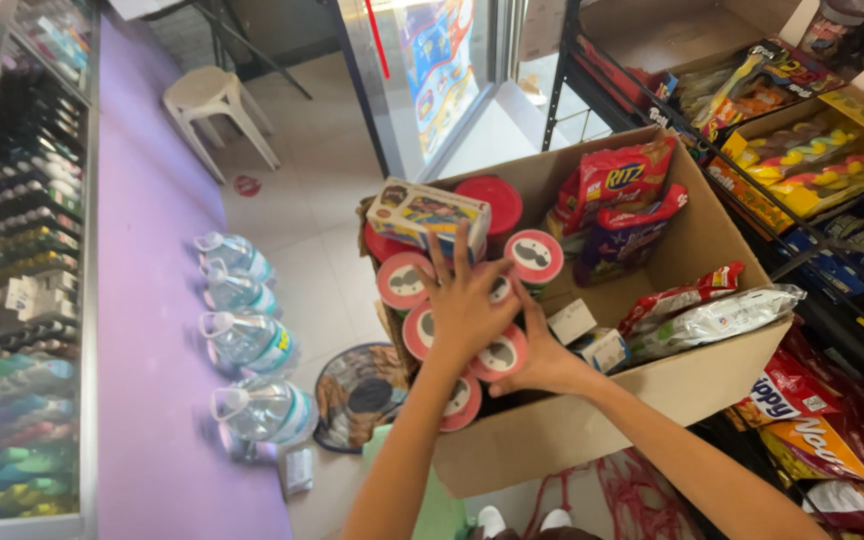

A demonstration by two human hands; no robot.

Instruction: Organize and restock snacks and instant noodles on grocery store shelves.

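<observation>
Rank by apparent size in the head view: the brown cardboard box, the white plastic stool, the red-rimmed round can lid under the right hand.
1. Brown cardboard box, largest.
2. White plastic stool; it stands farther away, so its true size is unsure.
3. Red-rimmed round can lid under the right hand, smallest.
</observation>
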